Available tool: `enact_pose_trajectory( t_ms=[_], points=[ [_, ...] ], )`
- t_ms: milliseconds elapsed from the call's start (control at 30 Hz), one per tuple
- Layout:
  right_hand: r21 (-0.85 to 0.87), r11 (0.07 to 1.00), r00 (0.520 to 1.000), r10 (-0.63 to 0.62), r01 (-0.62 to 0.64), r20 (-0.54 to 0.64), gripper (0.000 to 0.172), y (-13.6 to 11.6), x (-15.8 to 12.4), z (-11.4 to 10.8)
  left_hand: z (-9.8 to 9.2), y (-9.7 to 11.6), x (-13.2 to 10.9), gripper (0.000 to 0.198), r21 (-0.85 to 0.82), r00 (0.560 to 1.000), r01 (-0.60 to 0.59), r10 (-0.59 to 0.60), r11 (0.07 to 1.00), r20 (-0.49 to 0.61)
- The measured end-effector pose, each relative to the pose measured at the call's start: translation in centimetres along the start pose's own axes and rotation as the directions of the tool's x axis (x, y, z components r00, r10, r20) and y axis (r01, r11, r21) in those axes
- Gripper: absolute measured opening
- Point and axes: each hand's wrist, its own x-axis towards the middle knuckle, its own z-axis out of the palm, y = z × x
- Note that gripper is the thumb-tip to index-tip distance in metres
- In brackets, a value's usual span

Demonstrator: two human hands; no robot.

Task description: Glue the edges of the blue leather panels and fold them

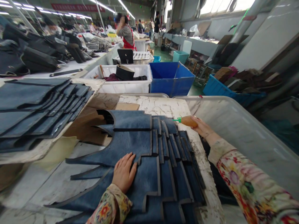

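Observation:
Dark blue leather-like pieces (pixel 133 141) with grey edges lie in overlapping, staggered rows on a worn white board (pixel 161 104). My left hand (pixel 125 171) rests flat on one of these pieces, fingers stretched out and holding nothing. My right hand (pixel 202 127) is closed around a squeeze bottle (pixel 188 121) of amber-brown content with a green nozzle. The bottle lies almost level, its nozzle pointing left over the far right edges of the pieces; whether the tip touches them I cannot tell. My right palm is partly hidden.
More blue pieces (pixel 28 99) lie layered on a board at left. Behind are a white bin (pixel 126 86) and a blue bin (pixel 171 84). A large pale tub (pixel 247 124) borders the right side. Black bags (pixel 37 56) cover the left bench. A person in a red apron (pixel 128 39) stands farther back.

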Motion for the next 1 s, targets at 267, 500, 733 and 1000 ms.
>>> enact_pose_trajectory(
  t_ms=[267,500,733,1000],
  points=[
    [-0.266,0.955,0.971,-0.175,0.127,-0.163,0.056,-1.7,2.3,1.5,0.0,-0.2,-0.1,0.037,0.021,1.000,-0.024,0.024,0.999,0.005],
    [-0.414,0.889,0.956,-0.267,0.196,-0.122,0.052,-2.1,3.3,2.3,0.0,-0.2,0.0,0.037,0.035,0.999,-0.031,0.030,0.999,0.019],
    [-0.474,0.863,0.957,-0.262,0.175,-0.123,0.052,-2.1,3.9,2.7,0.1,-0.2,-0.1,0.036,0.043,0.999,-0.042,0.042,0.998,0.005],
    [-0.507,0.847,0.971,-0.229,0.162,-0.071,0.046,-2.7,3.3,2.1,0.0,-0.2,0.0,0.037,0.028,0.999,-0.034,0.033,0.999,0.007]
  ],
)
